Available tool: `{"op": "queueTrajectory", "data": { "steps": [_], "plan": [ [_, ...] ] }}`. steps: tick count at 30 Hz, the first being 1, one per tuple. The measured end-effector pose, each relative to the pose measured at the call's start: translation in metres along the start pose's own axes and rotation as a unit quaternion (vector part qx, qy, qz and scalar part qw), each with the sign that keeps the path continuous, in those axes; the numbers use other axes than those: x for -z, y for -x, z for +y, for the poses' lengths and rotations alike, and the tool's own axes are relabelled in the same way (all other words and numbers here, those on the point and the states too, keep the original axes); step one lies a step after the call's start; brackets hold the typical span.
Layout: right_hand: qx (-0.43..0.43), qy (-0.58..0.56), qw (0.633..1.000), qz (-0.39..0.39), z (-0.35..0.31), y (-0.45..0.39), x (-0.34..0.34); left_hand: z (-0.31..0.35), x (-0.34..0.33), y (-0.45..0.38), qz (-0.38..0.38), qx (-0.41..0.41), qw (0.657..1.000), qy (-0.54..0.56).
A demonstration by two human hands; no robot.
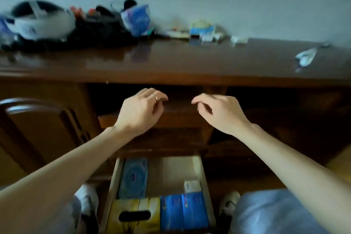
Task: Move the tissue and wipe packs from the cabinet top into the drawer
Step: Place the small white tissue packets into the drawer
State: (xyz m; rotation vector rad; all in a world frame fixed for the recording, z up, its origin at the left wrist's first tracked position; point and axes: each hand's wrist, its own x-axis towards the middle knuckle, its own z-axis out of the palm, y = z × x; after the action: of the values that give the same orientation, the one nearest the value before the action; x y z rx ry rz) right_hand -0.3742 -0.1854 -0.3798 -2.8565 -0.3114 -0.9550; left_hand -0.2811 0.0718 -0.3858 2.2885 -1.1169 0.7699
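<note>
Two bare hands hover mid-frame, below the front edge of the cabinet top and above the open drawer at bottom centre. Neither holds anything: the left hand and the right hand both hang with fingers loosely curled, fingertips near each other but apart.

The drawer already holds a yellow tissue box, blue packs beside it, a pale blue wipe pack behind, and a small white box; bare floor shows at centre rear.

One blue-and-white pack stands on the top at upper centre, against dark clutter; a smaller blurred pack lies to its right. Judging by this, the reach goes up and left: take the standing pack by its sides, lift it free of the clutter, then lay it flat in the drawer's bare rear patch.
</note>
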Motion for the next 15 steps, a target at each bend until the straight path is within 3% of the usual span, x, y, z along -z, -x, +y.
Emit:
{"op": "queueTrajectory", "data": {
  "steps": [2, 3, 7, 8, 12, 15],
  "plan": [
    [0.002, 0.043, 0.995, 0.087, 0.015, -0.037, 0.026, 0.000, 0.021, -0.045, 0.043, -0.004, 0.999, -0.004],
    [-0.027, 0.058, 0.995, 0.081, 0.023, -0.054, 0.036, 0.000, 0.027, -0.067, 0.042, 0.003, 0.999, -0.009],
    [-0.161, 0.075, 0.977, -0.117, 0.062, -0.085, 0.036, -0.011, 0.017, -0.134, -0.046, 0.040, 0.998, -0.029],
    [-0.166, 0.075, 0.975, -0.126, 0.068, -0.083, 0.030, -0.016, 0.010, -0.147, -0.071, 0.050, 0.996, -0.031],
    [-0.118, 0.125, 0.985, -0.020, 0.082, -0.089, 0.012, -0.034, -0.026, -0.193, -0.123, 0.074, 0.990, -0.013],
    [-0.118, 0.119, 0.986, 0.004, 0.103, -0.115, 0.013, -0.035, -0.055, -0.234, -0.140, 0.085, 0.986, 0.005]
  ]
}}
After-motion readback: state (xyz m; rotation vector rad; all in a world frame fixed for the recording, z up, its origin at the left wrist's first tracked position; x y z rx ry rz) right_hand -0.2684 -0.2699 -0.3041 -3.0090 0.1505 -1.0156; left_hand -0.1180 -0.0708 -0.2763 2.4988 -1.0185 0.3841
